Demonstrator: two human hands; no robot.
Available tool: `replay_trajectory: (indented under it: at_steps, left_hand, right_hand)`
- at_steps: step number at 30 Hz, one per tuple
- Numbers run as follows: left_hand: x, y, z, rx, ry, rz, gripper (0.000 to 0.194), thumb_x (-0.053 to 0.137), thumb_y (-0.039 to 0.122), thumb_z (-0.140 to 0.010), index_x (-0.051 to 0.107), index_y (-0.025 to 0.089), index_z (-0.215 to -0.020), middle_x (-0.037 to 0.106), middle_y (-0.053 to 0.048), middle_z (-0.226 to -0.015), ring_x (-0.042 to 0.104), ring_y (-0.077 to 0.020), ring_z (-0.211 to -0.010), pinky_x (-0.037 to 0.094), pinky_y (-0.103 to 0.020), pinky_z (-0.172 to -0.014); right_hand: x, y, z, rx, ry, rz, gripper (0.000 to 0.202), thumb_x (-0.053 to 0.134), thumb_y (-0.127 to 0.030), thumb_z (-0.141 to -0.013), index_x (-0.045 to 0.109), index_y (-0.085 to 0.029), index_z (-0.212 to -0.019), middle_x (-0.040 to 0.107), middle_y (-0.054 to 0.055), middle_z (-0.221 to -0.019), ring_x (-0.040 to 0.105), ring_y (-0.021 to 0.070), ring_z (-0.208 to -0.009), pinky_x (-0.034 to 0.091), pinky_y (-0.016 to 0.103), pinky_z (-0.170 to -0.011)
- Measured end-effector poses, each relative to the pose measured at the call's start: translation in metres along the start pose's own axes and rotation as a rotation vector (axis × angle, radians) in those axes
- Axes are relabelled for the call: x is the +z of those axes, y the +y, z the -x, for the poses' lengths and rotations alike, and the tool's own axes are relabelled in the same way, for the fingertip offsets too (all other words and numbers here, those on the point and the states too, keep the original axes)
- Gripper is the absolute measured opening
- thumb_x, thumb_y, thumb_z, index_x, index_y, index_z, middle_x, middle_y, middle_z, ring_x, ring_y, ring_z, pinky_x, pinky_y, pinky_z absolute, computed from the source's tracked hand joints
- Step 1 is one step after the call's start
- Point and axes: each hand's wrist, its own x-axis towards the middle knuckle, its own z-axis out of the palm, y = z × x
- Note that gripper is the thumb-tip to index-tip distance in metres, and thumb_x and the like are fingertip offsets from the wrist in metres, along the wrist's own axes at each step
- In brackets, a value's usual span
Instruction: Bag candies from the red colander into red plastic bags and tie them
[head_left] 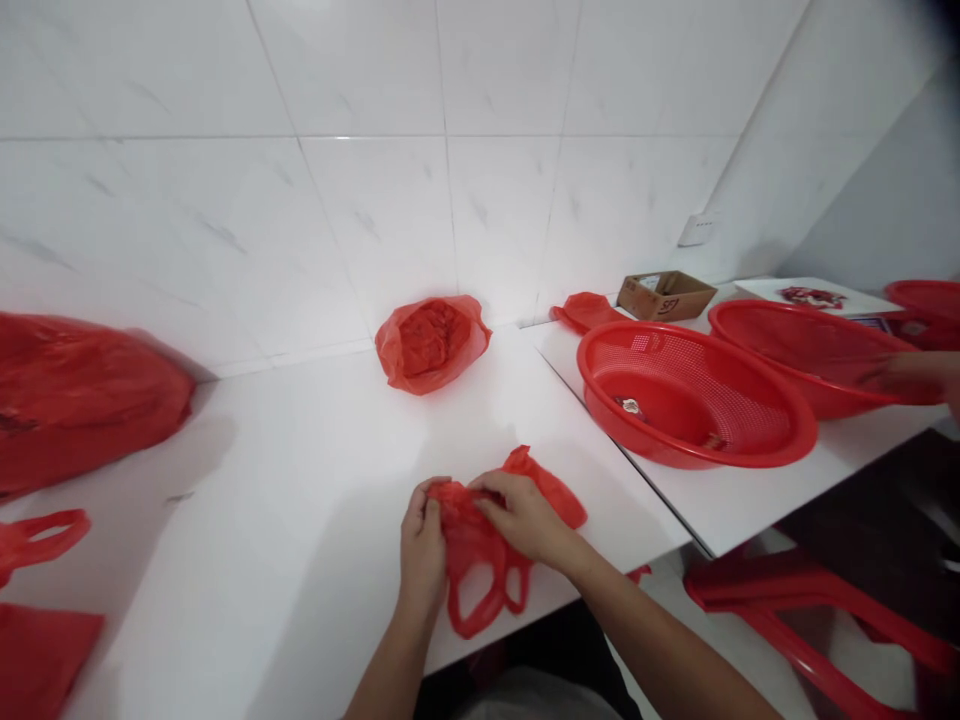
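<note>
With left hand (424,545) and right hand (529,515), we pinch the gathered red plastic carrier bag (477,540) at the front edge of the white tabletop (300,520), handle loops toward us; further handling likely calls for light fingertip control.

Glossy red plastic basket (694,460), thin crinkled plastic bag (476,550), matt brown cardboard box (664,303), smooth white tabletop (300,500).

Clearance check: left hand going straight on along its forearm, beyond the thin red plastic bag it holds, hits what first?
Left hand: probably the crumpled, translucent red plastic bundle by the white tiled wall. Height is unclear; it might pass over.
</note>
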Motion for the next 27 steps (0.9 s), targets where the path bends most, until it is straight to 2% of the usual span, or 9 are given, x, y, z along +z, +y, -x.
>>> replay_trajectory:
  at_steps: [3, 6, 10, 13, 15, 18, 21, 25, 27]
  left_hand:
    - [-0.002, 0.017, -0.001, 0.010, 0.007, -0.051, 0.028, 0.061, 0.041, -0.083, 0.062, 0.022, -0.104, 0.054, 0.006, -0.067, 0.050, -0.0114, -0.057, 0.042, -0.023, -0.055]
    - [-0.008, 0.033, -0.005, 0.069, -0.100, -0.347, 0.028, 0.076, 0.034, -0.069, 0.070, 0.025, -0.095, 0.041, 0.008, -0.057, 0.040, -0.0102, -0.051, 0.035, -0.022, -0.051]
    - [-0.039, 0.034, -0.017, 0.217, -0.136, -0.725, 0.017, 0.072, 0.037, -0.070, 0.074, 0.029, -0.085, 0.061, 0.001, -0.079, 0.053, -0.0168, -0.065, 0.044, -0.029, -0.063]
    - [-0.068, 0.024, -0.022, 0.144, 0.023, -0.645, 0.030, 0.070, 0.046, -0.070, 0.071, 0.026, -0.093, 0.066, -0.005, -0.102, 0.061, -0.0239, -0.085, 0.051, -0.037, -0.077]
    - [-0.079, 0.019, -0.017, 0.039, 0.113, -0.515, 0.047, 0.072, 0.051, -0.068, 0.065, 0.025, -0.107, 0.062, -0.007, -0.120, 0.060, -0.0275, -0.102, 0.052, -0.041, -0.086]
    - [-0.077, 0.017, 0.002, -0.053, 0.217, -0.342, 0.067, 0.073, 0.055, -0.068, 0.052, 0.027, -0.125, 0.051, -0.009, -0.140, 0.054, -0.0301, -0.121, 0.048, -0.048, -0.098]
    - [-0.068, 0.017, 0.021, -0.120, 0.265, -0.209, 0.074, 0.074, 0.054, -0.069, 0.047, 0.030, -0.133, 0.047, -0.010, -0.147, 0.048, -0.0320, -0.131, 0.039, -0.054, -0.108]
    - [-0.081, 0.011, 0.038, -0.288, 0.316, 0.081, 0.069, 0.079, 0.049, -0.066, 0.053, 0.033, -0.128, 0.057, -0.007, -0.140, 0.050, -0.0315, -0.131, 0.038, -0.052, -0.111]
    - [-0.092, 0.004, 0.048, -0.365, 0.322, 0.238, 0.067, 0.081, 0.049, -0.061, 0.058, 0.032, -0.122, 0.060, -0.007, -0.136, 0.051, -0.0309, -0.131, 0.041, -0.048, -0.111]
  right_hand:
    - [-0.020, 0.001, -0.007, 0.015, 0.186, -0.142, 0.022, 0.047, -0.018, -0.087, 0.068, -0.021, -0.095, 0.071, 0.003, -0.096, 0.065, 0.0168, -0.090, 0.050, 0.031, -0.083]
    - [-0.058, 0.005, -0.009, 0.089, 0.362, -0.184, 0.022, 0.049, -0.023, -0.084, 0.066, -0.020, -0.097, 0.070, 0.003, -0.094, 0.064, 0.0161, -0.076, 0.052, 0.031, -0.072]
    - [-0.126, 0.023, 0.014, 0.077, 0.329, 0.023, 0.033, 0.060, -0.035, -0.082, 0.065, -0.021, -0.111, 0.068, 0.006, -0.105, 0.065, 0.0196, -0.090, 0.053, 0.035, -0.079]
    - [-0.174, 0.045, 0.044, 0.152, 0.484, 0.416, 0.051, 0.067, -0.046, -0.078, 0.061, -0.024, -0.124, 0.064, 0.010, -0.123, 0.060, 0.0289, -0.113, 0.048, 0.047, -0.094]
    - [-0.189, 0.058, 0.061, 0.275, 0.510, 0.705, 0.052, 0.068, -0.046, -0.079, 0.062, -0.022, -0.125, 0.065, 0.012, -0.123, 0.061, 0.0350, -0.111, 0.047, 0.054, -0.092]
    - [-0.175, 0.063, 0.070, 0.343, 0.433, 0.951, 0.037, 0.056, -0.031, -0.087, 0.065, -0.021, -0.122, 0.070, 0.012, -0.114, 0.067, 0.0344, -0.097, 0.052, 0.049, -0.079]
    - [-0.131, 0.044, 0.063, 0.278, 0.447, 1.005, 0.037, 0.047, -0.022, -0.090, 0.065, -0.023, -0.123, 0.072, 0.011, -0.108, 0.069, 0.0296, -0.090, 0.054, 0.040, -0.070]
    - [-0.095, 0.001, 0.060, -0.008, 0.347, 0.745, 0.043, 0.051, -0.031, -0.093, 0.054, -0.025, -0.135, 0.066, 0.009, -0.125, 0.063, 0.0273, -0.111, 0.051, 0.043, -0.091]
    - [-0.102, -0.015, 0.069, -0.077, 0.477, 0.604, 0.046, 0.055, -0.036, -0.093, 0.051, -0.027, -0.138, 0.061, 0.008, -0.132, 0.057, 0.0264, -0.120, 0.047, 0.045, -0.100]
